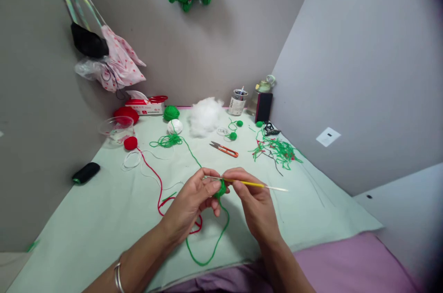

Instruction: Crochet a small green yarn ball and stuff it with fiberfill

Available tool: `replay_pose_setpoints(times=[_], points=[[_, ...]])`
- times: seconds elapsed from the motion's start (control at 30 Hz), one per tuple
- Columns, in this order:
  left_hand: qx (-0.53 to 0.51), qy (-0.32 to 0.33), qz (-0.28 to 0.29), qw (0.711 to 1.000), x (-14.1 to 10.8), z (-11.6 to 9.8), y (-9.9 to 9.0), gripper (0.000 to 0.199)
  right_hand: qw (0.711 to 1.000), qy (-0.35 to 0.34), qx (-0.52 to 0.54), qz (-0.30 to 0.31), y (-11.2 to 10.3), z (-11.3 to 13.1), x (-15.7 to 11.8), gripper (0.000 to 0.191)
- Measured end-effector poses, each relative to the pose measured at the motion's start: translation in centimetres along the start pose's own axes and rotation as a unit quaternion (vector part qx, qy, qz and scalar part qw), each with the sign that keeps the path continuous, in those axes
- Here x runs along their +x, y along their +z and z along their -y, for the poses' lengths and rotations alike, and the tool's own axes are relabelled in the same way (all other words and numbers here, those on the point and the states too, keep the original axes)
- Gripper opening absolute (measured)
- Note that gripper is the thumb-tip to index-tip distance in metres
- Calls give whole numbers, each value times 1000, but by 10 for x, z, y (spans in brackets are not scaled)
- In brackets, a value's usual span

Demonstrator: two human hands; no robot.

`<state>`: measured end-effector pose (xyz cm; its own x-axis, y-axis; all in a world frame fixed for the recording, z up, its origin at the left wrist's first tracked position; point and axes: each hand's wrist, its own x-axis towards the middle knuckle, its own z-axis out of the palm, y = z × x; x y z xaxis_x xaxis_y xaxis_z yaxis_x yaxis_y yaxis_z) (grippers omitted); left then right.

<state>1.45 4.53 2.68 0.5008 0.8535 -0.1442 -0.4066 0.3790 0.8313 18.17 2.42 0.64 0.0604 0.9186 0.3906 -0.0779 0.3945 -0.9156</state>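
Observation:
Near the front middle of the table, my left hand [199, 196] pinches a small green crocheted piece [220, 188]. My right hand [254, 200] is closed around a crochet hook [252, 184] with a yellow handle, whose thin metal end lies across the top of the green piece. Green yarn [226, 224] hangs from the piece and loops on the table below. Another green strand runs back from my left hand towards a green yarn bundle [166, 141]. Red yarn [159, 187] passes beside and under my left hand.
Orange snips [224, 149] lie beyond my hands, with white stuffing [206, 116] behind. Green scraps [282, 152] spread at the right. A red ball [130, 143], plastic bowl [117, 131] and black roll [86, 173] are left. A can [237, 103] and phone [263, 107] stand at the back.

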Motion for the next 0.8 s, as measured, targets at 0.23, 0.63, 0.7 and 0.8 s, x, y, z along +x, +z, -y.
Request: replay_pose_setpoints(times=[0.23, 0.63, 0.7, 0.8], points=[[-2, 49, -1, 999, 2, 3, 6, 29, 989, -84, -100, 67, 2, 11, -2, 28], [315, 237, -71, 916, -27, -27, -22, 39, 998, 9, 7, -55, -6, 6, -5, 11], [232, 257, -79, 935, -30, -34, -20, 38, 998, 17, 21, -53, 0, 5, -9, 7], [-26, 174, -18, 984, -34, -43, -5, 43, 993, 58, 67, -73, 12, 3, -13, 10]])
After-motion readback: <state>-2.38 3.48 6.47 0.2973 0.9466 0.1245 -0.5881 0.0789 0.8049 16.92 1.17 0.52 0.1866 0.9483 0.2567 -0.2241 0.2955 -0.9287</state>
